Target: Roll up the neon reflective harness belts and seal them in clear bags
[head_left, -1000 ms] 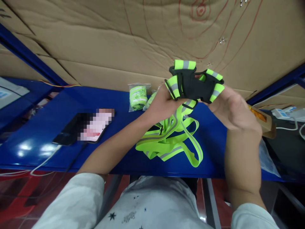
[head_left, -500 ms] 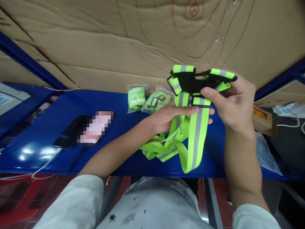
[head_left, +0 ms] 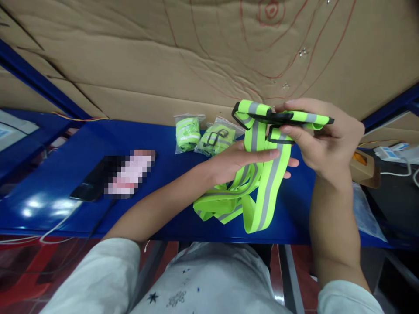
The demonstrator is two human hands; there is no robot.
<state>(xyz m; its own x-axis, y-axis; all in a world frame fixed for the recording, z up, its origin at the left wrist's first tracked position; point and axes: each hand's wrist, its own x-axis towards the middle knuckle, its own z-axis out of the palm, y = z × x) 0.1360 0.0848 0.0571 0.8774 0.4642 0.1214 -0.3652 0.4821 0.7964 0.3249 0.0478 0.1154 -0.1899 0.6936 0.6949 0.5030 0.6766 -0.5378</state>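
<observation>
A neon-yellow reflective strap [head_left: 269, 192] with a grey centre stripe hangs between my hands, its loops reaching down to the blue table. My right hand [head_left: 322, 135] pinches the black plastic buckle piece [head_left: 278, 117] at its upper end, thumb in front and fingers behind. Below it, a black slider [head_left: 280, 135] sits on the strap. My left hand [head_left: 234, 161] is closed around the hanging bands, its thumb lying across their front and fingertips showing beyond the right-hand band. Part of the strap behind my left hand is hidden.
Two clear bags, one with a rolled strap [head_left: 188, 134] and one with a strap and black buckles [head_left: 218, 137], lie at the back of the blue table [head_left: 147, 135]. Phones [head_left: 94, 181] lie left. A cardboard box [head_left: 363, 168] and plastic bag [head_left: 366, 213] are at right.
My right hand has tipped the black buckle piece so that it now shows nearly edge-on, and has shifted slightly right. My left hand keeps its hold on the bands.
</observation>
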